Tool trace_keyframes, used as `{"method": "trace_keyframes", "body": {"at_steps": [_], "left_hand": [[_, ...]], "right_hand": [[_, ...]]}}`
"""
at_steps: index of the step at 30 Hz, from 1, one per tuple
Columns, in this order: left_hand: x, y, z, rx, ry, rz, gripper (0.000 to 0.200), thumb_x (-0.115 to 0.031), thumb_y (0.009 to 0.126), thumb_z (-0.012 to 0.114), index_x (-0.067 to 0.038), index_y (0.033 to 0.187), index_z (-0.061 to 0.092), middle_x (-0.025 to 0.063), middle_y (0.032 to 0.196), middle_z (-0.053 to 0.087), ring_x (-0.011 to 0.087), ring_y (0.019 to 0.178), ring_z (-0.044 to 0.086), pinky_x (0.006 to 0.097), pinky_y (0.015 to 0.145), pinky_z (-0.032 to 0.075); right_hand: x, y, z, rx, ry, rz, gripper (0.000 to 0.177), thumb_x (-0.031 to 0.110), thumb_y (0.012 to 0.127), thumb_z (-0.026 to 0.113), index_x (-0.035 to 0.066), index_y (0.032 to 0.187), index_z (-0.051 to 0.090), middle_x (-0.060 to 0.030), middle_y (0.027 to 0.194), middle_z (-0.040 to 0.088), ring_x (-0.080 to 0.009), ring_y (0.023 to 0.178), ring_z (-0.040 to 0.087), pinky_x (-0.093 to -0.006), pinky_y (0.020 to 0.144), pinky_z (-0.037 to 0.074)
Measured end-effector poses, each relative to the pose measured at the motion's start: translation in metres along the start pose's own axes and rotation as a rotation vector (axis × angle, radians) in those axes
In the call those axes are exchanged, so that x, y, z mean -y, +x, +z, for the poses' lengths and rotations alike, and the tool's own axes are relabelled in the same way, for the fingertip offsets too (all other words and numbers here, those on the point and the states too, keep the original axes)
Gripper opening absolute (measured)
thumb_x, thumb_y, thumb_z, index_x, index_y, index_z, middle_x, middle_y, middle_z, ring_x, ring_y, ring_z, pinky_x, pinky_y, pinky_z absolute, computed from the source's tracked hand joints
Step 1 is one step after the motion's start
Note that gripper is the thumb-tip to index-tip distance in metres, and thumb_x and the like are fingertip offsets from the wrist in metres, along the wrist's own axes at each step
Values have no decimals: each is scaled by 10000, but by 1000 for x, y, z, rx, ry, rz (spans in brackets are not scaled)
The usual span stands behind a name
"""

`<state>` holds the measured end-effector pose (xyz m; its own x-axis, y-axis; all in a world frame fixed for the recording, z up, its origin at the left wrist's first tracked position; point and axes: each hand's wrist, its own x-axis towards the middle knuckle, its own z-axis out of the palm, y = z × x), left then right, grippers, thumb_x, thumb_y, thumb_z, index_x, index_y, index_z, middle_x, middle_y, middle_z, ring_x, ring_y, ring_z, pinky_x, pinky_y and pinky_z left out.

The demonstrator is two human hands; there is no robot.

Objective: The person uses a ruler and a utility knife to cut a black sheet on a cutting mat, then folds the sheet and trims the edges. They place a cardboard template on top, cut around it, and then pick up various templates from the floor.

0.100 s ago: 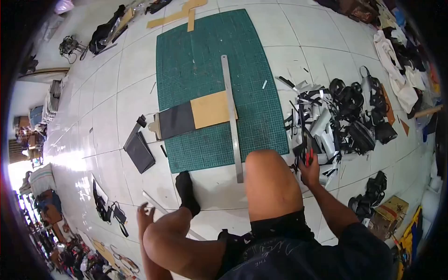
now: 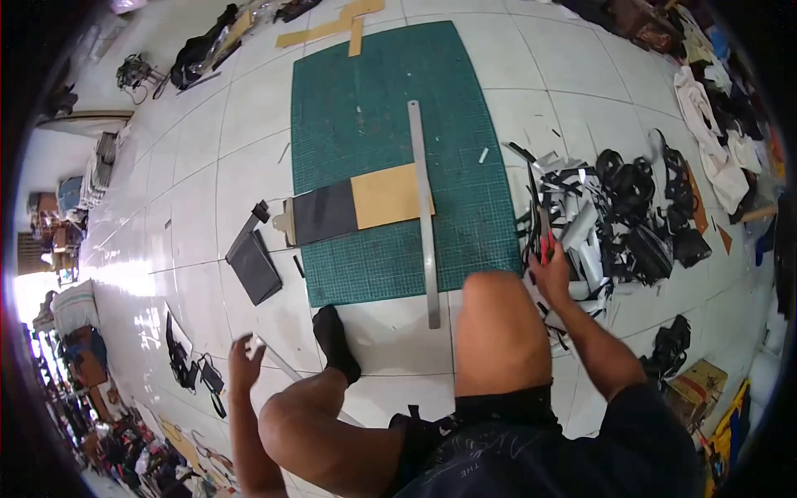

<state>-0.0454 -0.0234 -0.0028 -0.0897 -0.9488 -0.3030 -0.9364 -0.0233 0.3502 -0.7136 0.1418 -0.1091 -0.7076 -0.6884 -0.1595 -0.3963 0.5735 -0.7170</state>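
My left hand (image 2: 244,363) is low on the left, its fingers closed around the end of a long pale strip (image 2: 286,369) that lies on the floor. My right hand (image 2: 552,278) grips a red-handled tool (image 2: 546,244) at the near edge of a heap of black and silver scraps (image 2: 585,220); the tool's exact kind is hard to make out. Ahead, a clipboard-like board (image 2: 325,210), part black and part tan, rests on the green cutting mat (image 2: 374,116). A steel ruler (image 2: 425,224) lies across its right end.
A black folded piece (image 2: 254,270) lies left of the mat. Black straps and pouches (image 2: 635,199) are piled to the right. Tan cut pieces (image 2: 332,31) lie beyond the mat's far edge. A cardboard box (image 2: 696,386) stands at the lower right. My foot (image 2: 336,344) is by the mat's near edge.
My left hand has moved up and left onto the end of the pale strip, its fingers closing there. My right hand has risen slightly with the red-handled tool. The view has shifted a little.
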Motion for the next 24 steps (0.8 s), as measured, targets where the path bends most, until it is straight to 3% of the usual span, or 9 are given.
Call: {"method": "trace_keyframes", "body": {"at_steps": [1, 2, 4, 10, 11, 15, 19, 22, 24], "left_hand": [[-16, 19, -19, 29, 13, -45, 457, -185, 840, 763, 8, 1223, 604, 213, 1178, 625, 343, 1019, 641, 402, 824, 550], [-24, 40, -31, 9, 30, 51, 458, -186, 837, 763, 11, 1220, 609, 214, 1191, 625, 350, 1030, 643, 404, 847, 546], [-52, 76, -43, 55, 99, 116, 476, -217, 831, 763, 0, 1227, 612, 204, 1177, 634, 355, 1034, 639, 402, 882, 533], [-96, 181, 30, 178, 252, 496, 506, -285, 830, 735, -52, 1259, 599, 169, 1241, 622, 356, 1187, 577, 433, 996, 469], [-122, 187, 34, 314, 229, 369, 523, -283, 841, 721, -61, 1292, 575, 167, 1279, 599, 359, 1195, 571, 436, 1001, 467], [-145, 213, 86, 381, 275, 546, 553, -272, 849, 718, -68, 1331, 542, 159, 1386, 518, 364, 1253, 531, 442, 1044, 451], [-153, 239, 113, 334, 211, 677, 583, -274, 851, 722, -73, 1359, 520, 163, 1455, 455, 378, 1325, 464, 453, 1083, 426], [-158, 261, 121, 247, 222, 763, 623, -280, 861, 715, -84, 1405, 481, 175, 1498, 411, 391, 1367, 416, 458, 1110, 397], [-165, 270, 121, 242, 232, 784, 647, -283, 863, 716, -86, 1424, 460, 186, 1517, 388, 396, 1387, 390, 458, 1129, 374]], "right_hand": [[26, 15, 12, 29, 9, 14, 449, 229, 815, 743, 18, 1131, 506, -225, 940, 648, -416, 871, 638, -463, 773, 493], [25, 39, 38, 0, -120, -18, 458, 256, 828, 732, 30, 1143, 488, -234, 950, 656, -447, 905, 639, -496, 780, 489], [43, 73, 61, 117, -87, -93, 500, 260, 812, 752, 43, 1154, 460, -237, 1007, 656, -462, 957, 630, -521, 801, 484], [85, 112, 100, 145, -243, -182, 502, 216, 815, 741, 41, 1164, 425, -250, 1016, 649, -458, 965, 633, -525, 786, 494], [80, 111, 111, 153, -246, -177, 507, 218, 820, 742, 36, 1172, 426, -243, 1003, 647, -454, 948, 636, -510, 786, 492], [61, 87, 141, 44, -288, -187, 464, 194, 827, 743, 27, 1136, 440, -225, 949, 636, -446, 904, 637, -492, 776, 486], [44, 56, 164, -28, -238, -124, 443, 176, 827, 745, 6, 1106, 446, -235, 976, 620, -441, 903, 627, -480, 785, 482], [44, 45, 167, -29, -134, -5, 427, 155, 839, 726, -21, 1115, 453, -263, 1042, 596, -448, 988, 613, -492, 855, 483], [47, 37, 170, -110, -192, -34, 353, 205, 875, 683, -21, 1057, 483, -243, 1020, 572, -435, 972, 596, -493, 830, 478]]}}
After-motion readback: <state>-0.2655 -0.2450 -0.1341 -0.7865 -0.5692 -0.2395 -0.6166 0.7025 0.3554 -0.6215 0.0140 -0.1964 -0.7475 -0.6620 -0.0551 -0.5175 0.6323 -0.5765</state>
